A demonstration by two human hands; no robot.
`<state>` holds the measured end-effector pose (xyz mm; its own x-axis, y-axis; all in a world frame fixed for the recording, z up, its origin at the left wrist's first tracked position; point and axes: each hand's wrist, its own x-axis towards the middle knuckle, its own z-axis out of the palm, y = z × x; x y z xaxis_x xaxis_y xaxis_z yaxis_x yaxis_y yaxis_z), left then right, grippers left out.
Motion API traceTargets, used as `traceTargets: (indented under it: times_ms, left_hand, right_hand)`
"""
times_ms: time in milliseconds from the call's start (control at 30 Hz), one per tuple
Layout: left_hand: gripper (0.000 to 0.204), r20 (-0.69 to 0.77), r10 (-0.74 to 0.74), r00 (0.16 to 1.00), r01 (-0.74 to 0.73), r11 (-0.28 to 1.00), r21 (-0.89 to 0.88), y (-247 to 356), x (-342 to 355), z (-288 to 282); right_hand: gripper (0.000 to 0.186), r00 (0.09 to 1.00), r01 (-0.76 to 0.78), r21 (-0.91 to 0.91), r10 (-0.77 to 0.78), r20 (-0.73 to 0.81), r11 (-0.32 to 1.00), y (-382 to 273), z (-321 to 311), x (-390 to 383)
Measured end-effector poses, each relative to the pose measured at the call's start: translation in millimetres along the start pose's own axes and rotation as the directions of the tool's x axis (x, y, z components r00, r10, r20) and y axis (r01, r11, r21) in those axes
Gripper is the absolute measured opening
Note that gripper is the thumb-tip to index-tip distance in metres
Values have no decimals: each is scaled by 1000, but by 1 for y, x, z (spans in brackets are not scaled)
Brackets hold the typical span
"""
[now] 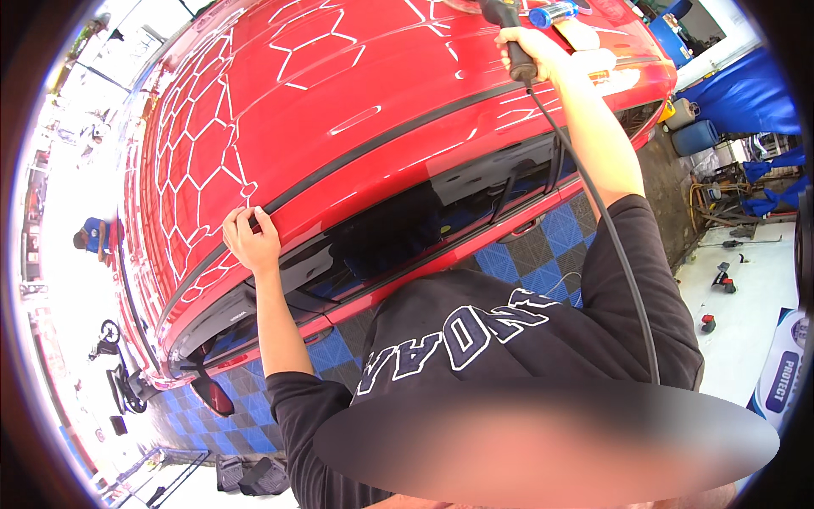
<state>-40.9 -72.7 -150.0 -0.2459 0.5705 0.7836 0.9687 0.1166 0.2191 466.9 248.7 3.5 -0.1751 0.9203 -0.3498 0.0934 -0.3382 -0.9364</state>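
Observation:
A glossy red car (pixel 398 136) stands in front of me, its roof covered with reflections of hexagonal lights. My right hand (pixel 538 55) is wrapped round the black rear handle of a corded polisher (pixel 521 66) over the far side of the roof. The polisher's head is mostly cut off by the top edge of the picture. Its black cord (pixel 585 182) runs down along my right arm. My left hand (pixel 253 242) rests on the near roof edge by the black trim strip (pixel 297 191), fingers bent and slightly apart, holding nothing.
Close to the polisher lies a blue cylindrical object (pixel 554 13). Blue and grey tiles (pixel 543 246) cover the floor beside the car. Its side mirror (pixel 212 395) sticks out at lower left. Blue barrels (pixel 695 137) stand at right. Another person (pixel 97 236) is far left.

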Motion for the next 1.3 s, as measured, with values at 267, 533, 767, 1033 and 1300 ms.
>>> traceTargets:
  times_ms: [267, 533, 767, 1033, 1300]
  left_hand:
    - [12, 23, -17, 1000, 17, 1000, -2, 2, 1, -6]
    - [10, -1, -15, 1000, 15, 1000, -14, 6, 7, -1]
    - [8, -7, -10, 1000, 10, 1000, 3, 10, 7, -2]
    - [11, 37, 9, 999, -8, 1000, -22, 13, 8, -3]
    - [18, 8, 1, 1000, -1, 1000, -6, 17, 8, -5]
  right_hand:
    - [23, 999, 43, -50, -44, -18, 998, -16, -15, 43]
    - [17, 998, -27, -88, 31, 46, 996, -23, -26, 77]
    - [19, 999, 25, -190, -18, 42, 981, -23, 8, 49]
    - [18, 992, 69, -242, -41, 119, 968, -30, 74, -9]
    - [22, 980, 24, -311, 39, 193, 950, -39, 130, -34]
